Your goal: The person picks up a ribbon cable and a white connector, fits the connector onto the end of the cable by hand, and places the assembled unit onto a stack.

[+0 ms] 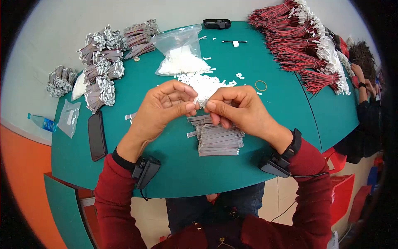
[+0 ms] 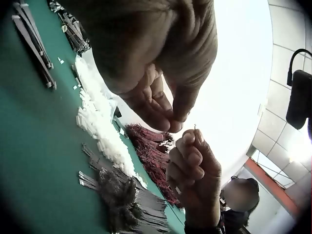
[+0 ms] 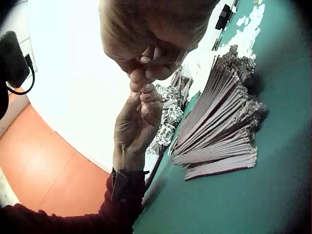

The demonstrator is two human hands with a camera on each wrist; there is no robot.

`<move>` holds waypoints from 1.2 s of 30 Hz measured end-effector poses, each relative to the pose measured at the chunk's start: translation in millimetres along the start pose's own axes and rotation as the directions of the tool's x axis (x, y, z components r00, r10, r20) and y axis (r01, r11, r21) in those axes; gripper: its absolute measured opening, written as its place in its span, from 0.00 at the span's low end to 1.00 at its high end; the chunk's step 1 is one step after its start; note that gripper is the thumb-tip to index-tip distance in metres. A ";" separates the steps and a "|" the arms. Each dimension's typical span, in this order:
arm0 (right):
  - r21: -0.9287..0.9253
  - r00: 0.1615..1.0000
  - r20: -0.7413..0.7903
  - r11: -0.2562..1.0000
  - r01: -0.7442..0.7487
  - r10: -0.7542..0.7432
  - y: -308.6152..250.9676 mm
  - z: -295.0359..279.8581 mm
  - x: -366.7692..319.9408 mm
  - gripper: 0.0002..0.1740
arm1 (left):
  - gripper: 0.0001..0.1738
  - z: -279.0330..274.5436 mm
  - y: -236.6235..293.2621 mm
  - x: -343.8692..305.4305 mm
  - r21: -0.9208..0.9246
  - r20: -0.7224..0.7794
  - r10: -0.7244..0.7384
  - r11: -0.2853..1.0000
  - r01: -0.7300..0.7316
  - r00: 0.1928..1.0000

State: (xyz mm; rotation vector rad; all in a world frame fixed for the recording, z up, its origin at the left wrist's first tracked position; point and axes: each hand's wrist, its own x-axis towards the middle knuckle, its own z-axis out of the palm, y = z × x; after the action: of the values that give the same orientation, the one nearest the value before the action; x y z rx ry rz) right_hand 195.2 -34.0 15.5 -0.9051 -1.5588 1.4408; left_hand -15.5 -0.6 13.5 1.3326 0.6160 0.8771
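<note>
Both hands meet fingertip to fingertip above the table's middle. My left hand (image 1: 155, 108) pinches a small white connector housing (image 1: 196, 101) between thumb and forefinger. Facing it, my right hand (image 1: 244, 106) pinches a ribbon cable by its small grey end; its fingers hide most of the cable. A fine tip shows over the right fingertips in the left wrist view. Under the hands lies a stack of grey ribbon cables (image 1: 219, 141) with metal-tipped ends. Just beyond the fingertips spreads a heap of loose white connector housings (image 1: 203, 85).
A clear plastic bag (image 1: 182, 62) of white housings stands behind the heap. Bundled grey cables (image 1: 99, 83) line the left, red-black wire bundles (image 1: 298, 45) the far right. A phone (image 1: 97, 136) and a bottle (image 1: 41, 122) lie left. Another person's hands (image 1: 361, 76) show at right.
</note>
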 end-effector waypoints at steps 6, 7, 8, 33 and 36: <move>-0.002 1.000 0.009 1.000 -0.024 0.024 -0.9 0.0 -0.1 0.10 | 0.10 1.9 -1.0 -0.3 0.029 0.011 -0.068 0.997 0.067 0.998; 0.000 1.000 0.010 1.000 -0.026 0.026 -0.9 -0.1 -0.3 0.10 | 0.10 0.9 -2.5 -0.2 0.014 0.018 -0.067 0.998 0.067 0.998; 0.002 1.000 0.011 1.000 -0.029 0.029 -0.9 -0.1 -0.3 0.10 | 0.10 -0.9 -5.1 0.0 -0.001 0.025 -0.066 0.998 0.066 0.997; -0.016 0.996 -0.073 0.998 0.053 -0.054 -0.9 -7.7 2.9 0.10 | 0.10 3.0 -37.4 14.9 0.944 0.126 0.271 0.265 -0.199 0.954; 0.003 0.996 -0.062 0.998 0.058 -0.058 1.7 -8.5 3.5 0.10 | 0.06 2.6 -39.5 16.7 0.940 0.137 0.312 0.258 -0.223 0.940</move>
State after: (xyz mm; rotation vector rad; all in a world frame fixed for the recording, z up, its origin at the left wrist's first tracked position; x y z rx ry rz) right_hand 201.5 -27.2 14.3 -0.8866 -1.5237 1.3628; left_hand 3.3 11.4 -23.2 2.6039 1.0861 0.8304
